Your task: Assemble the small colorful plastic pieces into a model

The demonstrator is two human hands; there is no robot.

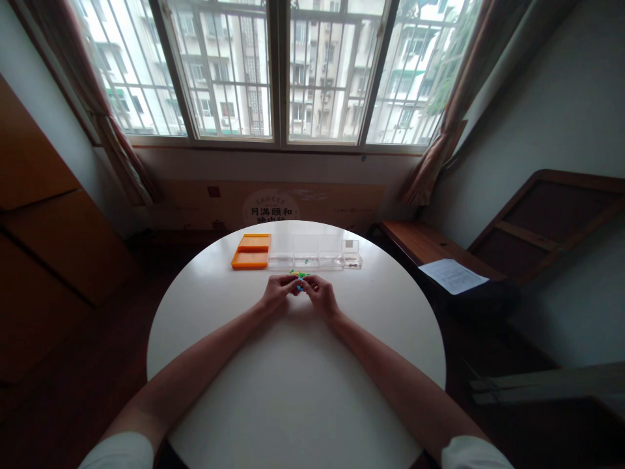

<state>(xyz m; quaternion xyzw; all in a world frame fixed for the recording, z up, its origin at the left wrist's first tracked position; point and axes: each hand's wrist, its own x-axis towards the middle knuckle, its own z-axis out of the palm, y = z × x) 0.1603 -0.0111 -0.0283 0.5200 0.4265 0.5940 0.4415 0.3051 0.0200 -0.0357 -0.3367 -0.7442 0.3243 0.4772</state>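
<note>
Close together over the white round table (293,378), my left hand (280,289) and my right hand (319,293) both pinch a small colourful piece (301,276). Green, yellow and blue parts of it show between the fingertips; its exact kind is too small to make out. Just beyond the hands lies an orange tray (250,258) with two sections. To its right stand clear plastic boxes (306,249) in a row, with a tiny green bit inside one. A smaller clear box (351,260) at the right end has its lid up and small dark pieces inside.
Past the table, a large printed cardboard panel (195,202) leans below the barred window (273,78). At right, papers (453,276) lie on a wooden bench (410,238), beside a leaning wooden frame (551,221). A brown cabinet (39,260) stands at left.
</note>
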